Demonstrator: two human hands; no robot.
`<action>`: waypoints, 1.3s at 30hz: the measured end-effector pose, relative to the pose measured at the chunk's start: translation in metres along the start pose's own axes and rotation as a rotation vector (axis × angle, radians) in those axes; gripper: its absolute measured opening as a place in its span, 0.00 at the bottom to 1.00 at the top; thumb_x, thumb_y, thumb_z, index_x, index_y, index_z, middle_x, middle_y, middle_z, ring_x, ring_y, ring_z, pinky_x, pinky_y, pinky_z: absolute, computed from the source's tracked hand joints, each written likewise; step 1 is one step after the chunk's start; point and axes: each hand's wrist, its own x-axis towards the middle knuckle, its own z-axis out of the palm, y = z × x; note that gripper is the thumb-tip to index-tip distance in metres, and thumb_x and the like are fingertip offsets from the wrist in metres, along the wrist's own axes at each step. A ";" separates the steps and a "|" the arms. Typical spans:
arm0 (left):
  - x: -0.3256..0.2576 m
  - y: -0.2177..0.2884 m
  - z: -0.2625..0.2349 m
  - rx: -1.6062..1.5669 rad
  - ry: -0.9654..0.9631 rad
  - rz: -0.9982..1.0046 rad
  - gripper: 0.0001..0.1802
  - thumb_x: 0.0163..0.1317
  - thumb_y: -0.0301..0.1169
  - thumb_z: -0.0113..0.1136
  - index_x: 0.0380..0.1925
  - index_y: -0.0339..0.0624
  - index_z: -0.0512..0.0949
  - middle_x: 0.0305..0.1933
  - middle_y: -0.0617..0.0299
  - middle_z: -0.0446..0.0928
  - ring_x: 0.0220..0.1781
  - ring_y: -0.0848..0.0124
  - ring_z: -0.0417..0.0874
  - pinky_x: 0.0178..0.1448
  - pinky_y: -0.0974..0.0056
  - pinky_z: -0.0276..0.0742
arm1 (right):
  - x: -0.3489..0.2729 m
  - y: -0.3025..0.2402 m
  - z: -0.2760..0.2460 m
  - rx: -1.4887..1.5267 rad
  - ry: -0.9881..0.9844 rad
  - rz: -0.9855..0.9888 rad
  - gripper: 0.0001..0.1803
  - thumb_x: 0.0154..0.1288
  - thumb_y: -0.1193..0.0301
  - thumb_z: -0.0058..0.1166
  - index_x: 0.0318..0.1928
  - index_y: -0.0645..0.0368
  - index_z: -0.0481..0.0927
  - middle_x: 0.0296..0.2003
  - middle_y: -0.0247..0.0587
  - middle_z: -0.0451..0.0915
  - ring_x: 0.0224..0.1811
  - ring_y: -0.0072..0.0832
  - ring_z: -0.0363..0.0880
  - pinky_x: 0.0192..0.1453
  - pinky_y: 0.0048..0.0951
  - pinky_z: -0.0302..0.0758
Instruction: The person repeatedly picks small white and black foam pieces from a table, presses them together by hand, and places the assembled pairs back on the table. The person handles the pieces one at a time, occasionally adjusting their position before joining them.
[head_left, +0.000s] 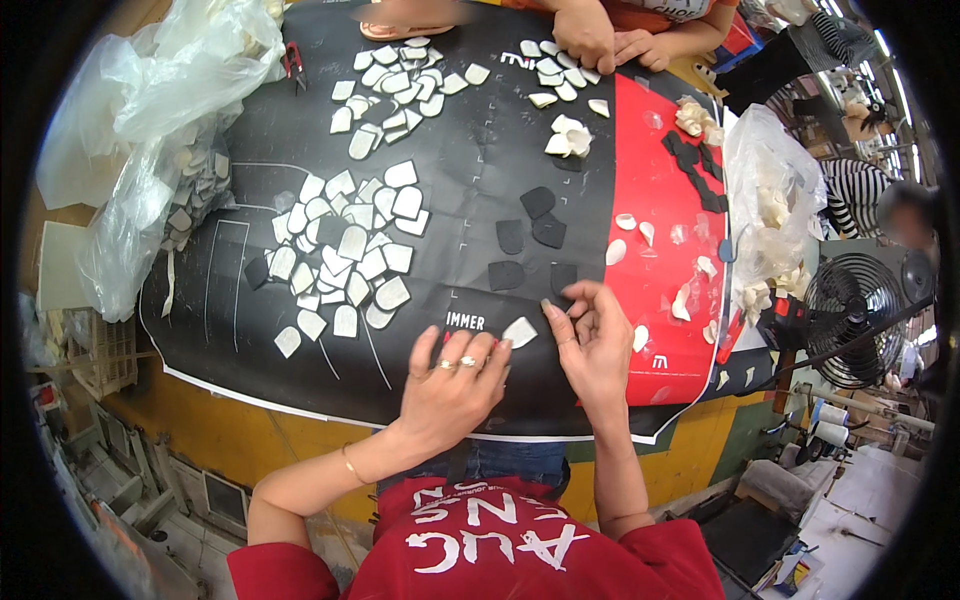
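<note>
On the black printed sheet point(470, 250), my left hand point(455, 380) is bent, with rings on its fingers. Its thumb and fingertips close on the edge of a small white rounded pad point(520, 332). To the right of that pad is my right hand point(592, 345), its thumb and curled index finger apart, with nothing visible between them. Just beyond those fingers lies a black pad point(563, 278), and more black pads point(538, 203) are scattered farther off. A large loose pile of white pads point(352, 242) spreads to the left of my hands.
A second pile of white pads point(400, 88) lies farther back. Across the table, another person's hands point(600, 45) work beside more pads. The sheet's red part point(660, 280) carries white scraps. Clear plastic bags point(190, 80) stand at left, red-handled snips point(294, 66) nearby, a black fan point(855, 318) at right.
</note>
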 end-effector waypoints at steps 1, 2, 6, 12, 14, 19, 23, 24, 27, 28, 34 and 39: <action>-0.002 -0.004 -0.003 0.012 -0.009 -0.032 0.18 0.58 0.41 0.66 0.47 0.49 0.83 0.47 0.66 0.76 0.52 0.68 0.77 0.72 0.46 0.55 | -0.001 0.002 -0.003 -0.012 -0.002 -0.015 0.11 0.63 0.78 0.68 0.43 0.66 0.79 0.30 0.27 0.71 0.23 0.08 0.58 0.25 0.15 0.55; -0.004 -0.010 -0.006 0.029 -0.017 -0.077 0.18 0.58 0.42 0.67 0.47 0.49 0.83 0.47 0.65 0.76 0.53 0.68 0.77 0.73 0.45 0.53 | 0.000 0.004 -0.008 -0.035 0.087 -0.008 0.09 0.63 0.74 0.69 0.38 0.64 0.83 0.30 0.34 0.74 0.18 0.16 0.59 0.23 0.22 0.59; -0.007 -0.045 -0.019 0.128 0.062 -0.192 0.18 0.58 0.41 0.70 0.47 0.49 0.84 0.49 0.65 0.77 0.54 0.66 0.76 0.74 0.45 0.49 | 0.022 0.015 -0.038 -0.346 0.313 -0.095 0.18 0.64 0.66 0.68 0.48 0.64 0.82 0.38 0.42 0.77 0.30 0.26 0.71 0.34 0.30 0.71; 0.006 -0.034 -0.030 -0.018 0.187 -0.225 0.22 0.54 0.35 0.73 0.51 0.48 0.84 0.44 0.66 0.78 0.46 0.67 0.79 0.73 0.51 0.51 | 0.048 0.023 -0.032 -0.362 0.216 -0.173 0.12 0.63 0.71 0.67 0.43 0.65 0.82 0.44 0.46 0.75 0.42 0.38 0.81 0.45 0.32 0.78; 0.012 -0.019 -0.031 -0.319 0.173 -0.248 0.22 0.53 0.30 0.74 0.50 0.43 0.84 0.42 0.62 0.80 0.42 0.67 0.80 0.63 0.58 0.65 | 0.043 0.019 -0.030 -0.200 0.190 -0.196 0.07 0.61 0.76 0.68 0.37 0.64 0.82 0.42 0.45 0.76 0.38 0.38 0.80 0.43 0.34 0.78; 0.032 0.009 -0.018 -1.180 -0.022 -0.524 0.18 0.60 0.25 0.70 0.51 0.35 0.83 0.37 0.59 0.83 0.33 0.77 0.79 0.37 0.71 0.73 | 0.003 0.005 -0.031 -0.264 0.103 -0.564 0.12 0.51 0.78 0.70 0.37 0.54 0.85 0.41 0.39 0.79 0.37 0.35 0.80 0.39 0.33 0.76; 0.044 0.014 -0.008 -1.312 -0.040 -0.624 0.11 0.62 0.25 0.68 0.45 0.36 0.86 0.33 0.63 0.82 0.30 0.79 0.76 0.36 0.71 0.71 | -0.013 -0.002 -0.035 -0.308 0.039 -0.724 0.16 0.45 0.78 0.69 0.38 0.49 0.87 0.41 0.34 0.79 0.39 0.33 0.79 0.39 0.34 0.74; 0.045 0.014 -0.007 -1.312 -0.037 -0.626 0.10 0.62 0.25 0.68 0.43 0.36 0.86 0.33 0.63 0.82 0.30 0.79 0.76 0.35 0.71 0.71 | -0.013 -0.004 -0.036 -0.322 0.036 -0.741 0.17 0.45 0.78 0.69 0.39 0.49 0.87 0.41 0.34 0.79 0.39 0.33 0.79 0.38 0.34 0.74; 0.048 0.014 -0.007 -1.238 0.020 -0.609 0.05 0.62 0.24 0.67 0.38 0.36 0.86 0.32 0.62 0.82 0.30 0.77 0.76 0.34 0.70 0.70 | -0.012 -0.010 -0.038 -0.248 -0.039 -0.687 0.21 0.49 0.77 0.71 0.47 0.53 0.85 0.42 0.38 0.79 0.40 0.34 0.80 0.43 0.34 0.77; 0.047 0.014 -0.008 -1.171 0.037 -0.586 0.05 0.61 0.24 0.67 0.37 0.36 0.86 0.32 0.61 0.82 0.30 0.76 0.77 0.34 0.69 0.71 | -0.011 -0.012 -0.037 -0.163 -0.060 -0.599 0.23 0.50 0.76 0.72 0.50 0.55 0.84 0.43 0.40 0.79 0.41 0.35 0.80 0.45 0.33 0.78; 0.045 0.019 -0.006 -0.908 0.220 -0.422 0.06 0.57 0.22 0.68 0.36 0.38 0.85 0.35 0.57 0.82 0.35 0.62 0.83 0.38 0.62 0.77 | -0.011 -0.013 -0.032 0.415 -0.299 -0.073 0.29 0.58 0.72 0.73 0.60 0.65 0.78 0.48 0.43 0.83 0.47 0.25 0.84 0.49 0.26 0.81; 0.044 0.011 -0.004 -0.842 0.226 -0.348 0.07 0.55 0.23 0.70 0.35 0.39 0.84 0.34 0.58 0.82 0.35 0.60 0.84 0.39 0.60 0.77 | -0.004 -0.011 -0.029 0.399 -0.338 0.005 0.06 0.67 0.80 0.63 0.42 0.70 0.83 0.38 0.43 0.84 0.40 0.23 0.84 0.46 0.22 0.81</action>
